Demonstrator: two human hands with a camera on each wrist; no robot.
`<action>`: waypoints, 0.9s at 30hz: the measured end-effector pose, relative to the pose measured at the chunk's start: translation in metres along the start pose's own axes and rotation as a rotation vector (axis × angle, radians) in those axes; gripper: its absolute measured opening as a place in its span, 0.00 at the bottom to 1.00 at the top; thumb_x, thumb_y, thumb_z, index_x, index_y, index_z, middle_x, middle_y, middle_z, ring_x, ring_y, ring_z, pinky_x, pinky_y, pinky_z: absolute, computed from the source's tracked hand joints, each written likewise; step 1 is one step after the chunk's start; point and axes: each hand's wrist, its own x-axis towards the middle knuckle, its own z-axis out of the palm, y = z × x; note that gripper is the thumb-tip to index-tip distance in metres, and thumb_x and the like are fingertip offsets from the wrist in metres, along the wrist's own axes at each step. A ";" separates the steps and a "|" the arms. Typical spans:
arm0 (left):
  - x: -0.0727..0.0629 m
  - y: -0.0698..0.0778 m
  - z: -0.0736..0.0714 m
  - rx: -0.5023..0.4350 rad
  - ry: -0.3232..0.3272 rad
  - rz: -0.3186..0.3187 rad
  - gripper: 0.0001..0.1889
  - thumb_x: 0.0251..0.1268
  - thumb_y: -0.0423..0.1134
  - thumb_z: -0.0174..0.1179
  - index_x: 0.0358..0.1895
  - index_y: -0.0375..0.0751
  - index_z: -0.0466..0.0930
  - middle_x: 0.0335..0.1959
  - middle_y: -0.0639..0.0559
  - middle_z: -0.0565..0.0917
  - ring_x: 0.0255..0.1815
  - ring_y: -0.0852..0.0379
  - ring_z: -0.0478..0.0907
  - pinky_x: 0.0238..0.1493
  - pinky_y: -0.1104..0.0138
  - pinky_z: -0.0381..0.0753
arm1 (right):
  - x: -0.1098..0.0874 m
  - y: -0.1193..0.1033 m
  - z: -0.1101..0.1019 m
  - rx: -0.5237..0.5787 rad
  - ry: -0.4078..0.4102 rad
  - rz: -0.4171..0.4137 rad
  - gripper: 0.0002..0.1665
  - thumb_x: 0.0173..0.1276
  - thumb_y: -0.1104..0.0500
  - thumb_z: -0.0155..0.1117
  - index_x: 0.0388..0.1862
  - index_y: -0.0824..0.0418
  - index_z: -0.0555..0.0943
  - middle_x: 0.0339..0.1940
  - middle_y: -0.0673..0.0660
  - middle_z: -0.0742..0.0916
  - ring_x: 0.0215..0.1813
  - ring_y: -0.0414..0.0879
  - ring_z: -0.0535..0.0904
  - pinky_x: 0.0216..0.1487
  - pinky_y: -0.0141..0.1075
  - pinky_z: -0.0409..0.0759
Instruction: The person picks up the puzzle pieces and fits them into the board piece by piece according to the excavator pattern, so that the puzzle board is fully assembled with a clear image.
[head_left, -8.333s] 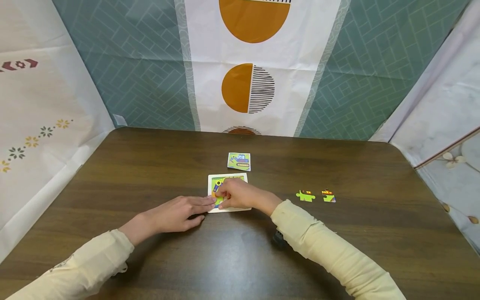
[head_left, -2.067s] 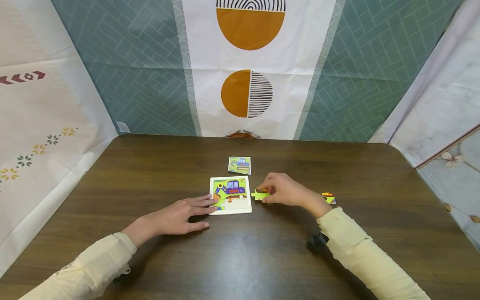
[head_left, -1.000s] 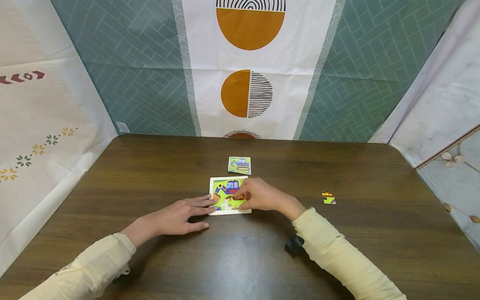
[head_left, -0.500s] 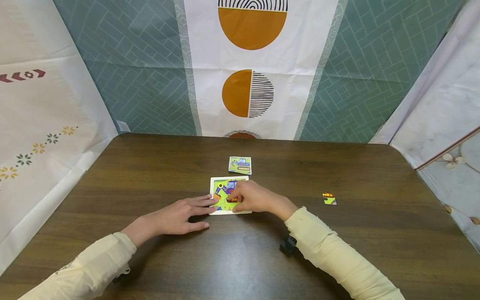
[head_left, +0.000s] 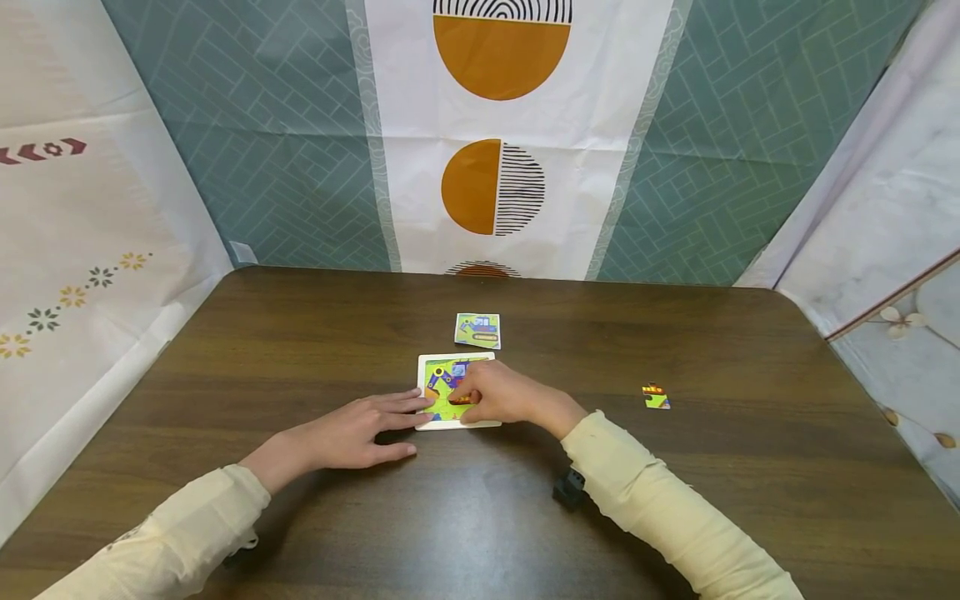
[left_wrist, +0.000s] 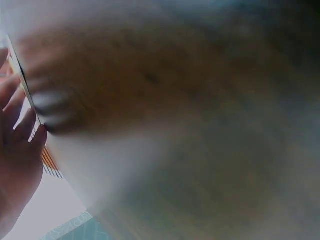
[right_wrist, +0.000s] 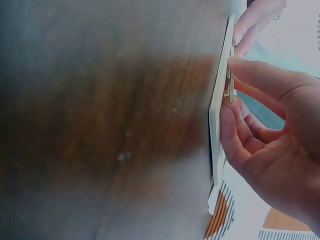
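Bare table (head_left: 300, 333) left; loose piece (head_left: 656, 397) lies right.

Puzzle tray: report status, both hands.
Left hand flat, fingertips steadying puzzle tray. Right hand presses a piece into the tray. One loose piece on the table's right. Nothing in the way.

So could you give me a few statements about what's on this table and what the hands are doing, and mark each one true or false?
1. The right hand rests on the puzzle tray, fingers on a piece inside it. True.
2. The left hand is lifted well above the table. False: it lies flat on the table with its fingertips at the tray's left edge.
3. One loose puzzle piece lies on the table to the right of the tray. True.
4. The small picture card lies on top of the tray. False: it lies apart, just beyond the tray's far edge.
5. Both sleeves are dark blue. False: they are pale cream.
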 end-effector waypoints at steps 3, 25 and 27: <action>0.002 0.002 -0.002 0.044 0.014 0.016 0.25 0.68 0.48 0.59 0.64 0.39 0.75 0.67 0.46 0.71 0.70 0.45 0.63 0.65 0.50 0.65 | 0.001 -0.001 -0.001 0.002 -0.006 -0.005 0.15 0.57 0.64 0.72 0.45 0.65 0.87 0.30 0.52 0.83 0.31 0.39 0.72 0.33 0.27 0.71; 0.017 0.015 0.004 0.166 0.027 0.127 0.27 0.69 0.48 0.59 0.66 0.37 0.73 0.65 0.47 0.74 0.67 0.50 0.68 0.64 0.56 0.69 | 0.002 0.000 0.000 0.047 -0.020 0.069 0.16 0.57 0.63 0.74 0.46 0.65 0.87 0.35 0.54 0.84 0.32 0.40 0.75 0.34 0.27 0.73; 0.018 0.014 0.006 0.159 0.034 0.127 0.26 0.69 0.47 0.59 0.65 0.37 0.73 0.65 0.47 0.74 0.66 0.49 0.69 0.63 0.56 0.69 | 0.002 0.000 0.001 0.035 -0.015 0.065 0.16 0.57 0.63 0.74 0.46 0.65 0.87 0.34 0.54 0.83 0.33 0.41 0.74 0.34 0.28 0.73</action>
